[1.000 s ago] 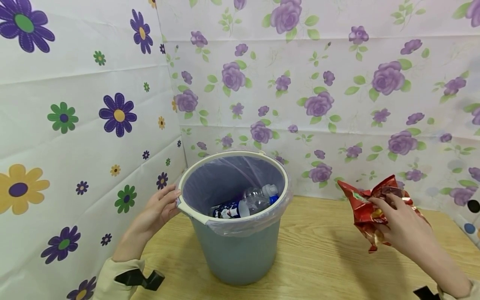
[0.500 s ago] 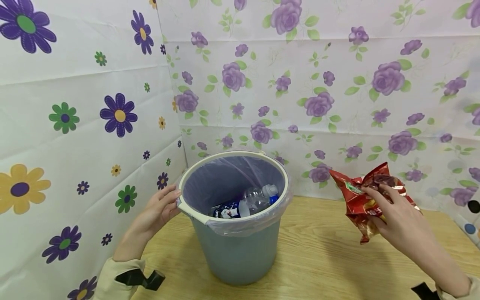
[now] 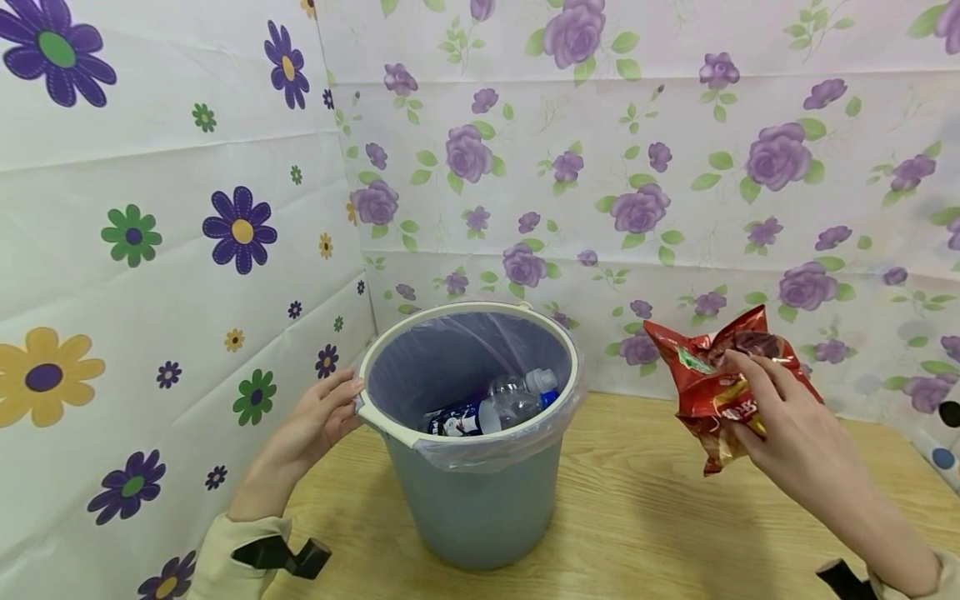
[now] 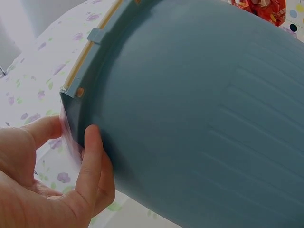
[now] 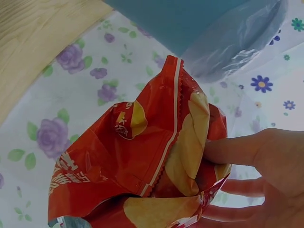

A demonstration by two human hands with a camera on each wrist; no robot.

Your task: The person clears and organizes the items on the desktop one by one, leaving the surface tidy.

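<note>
A blue-grey trash can (image 3: 480, 500) with a pale rim and a clear liner stands left of centre in the head view. At its left rim is my left hand (image 3: 318, 421); the left wrist view shows thumb and fingers (image 4: 92, 164) on either side of the edge, pinching it with the liner. Inside the can lie a clear plastic bottle (image 3: 513, 404) and a dark blue item with a printed label (image 3: 457, 419). My right hand (image 3: 798, 437) grips a crumpled red snack bag (image 3: 705, 387) above the table, right of the can. Some fingertips are hidden behind the bag.
The wooden table (image 3: 622, 500) lies under the can and the bag. A flower-printed sheet (image 3: 172, 333) hangs along the left side, and a purple rose sheet (image 3: 637, 275) forms the back.
My right hand has lifted the red snack bag slightly and carried it left towards the trash can. The left hand and the can stay where they were.
</note>
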